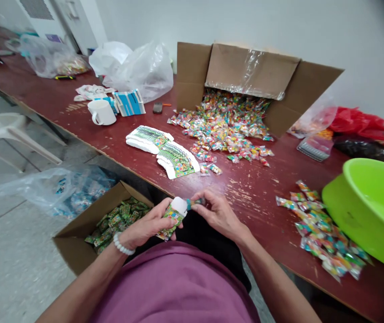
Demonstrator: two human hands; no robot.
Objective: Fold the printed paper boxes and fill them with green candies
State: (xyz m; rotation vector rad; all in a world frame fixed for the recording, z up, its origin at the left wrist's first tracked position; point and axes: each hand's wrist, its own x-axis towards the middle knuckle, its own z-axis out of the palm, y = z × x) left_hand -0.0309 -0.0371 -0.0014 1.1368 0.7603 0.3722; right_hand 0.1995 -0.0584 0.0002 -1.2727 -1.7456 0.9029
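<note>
My left hand (154, 223), with a white bead bracelet at the wrist, is wrapped round a small green printed box (170, 220) whose white top flap stands up. Close to the flap, my right hand (217, 211) pinches a small wrapped packet (194, 203) at the box's opening. Two fanned stacks of flat printed cartons (178, 160) lie on the red table just beyond my hands. Behind them, wrapped candies (227, 121) spill out of a tipped cardboard box (252, 67). Below and left of the table, an open carton (74, 235) holds several green boxes (121, 220).
The red table (245, 197) has a worn front edge. At the right, a green basin (356, 215) stands beside loose candy packets (326, 237). A white mug (101, 112), clear plastic bags (144, 69) and a phone (157, 108) lie farther back. A white stool (6, 125) stands left.
</note>
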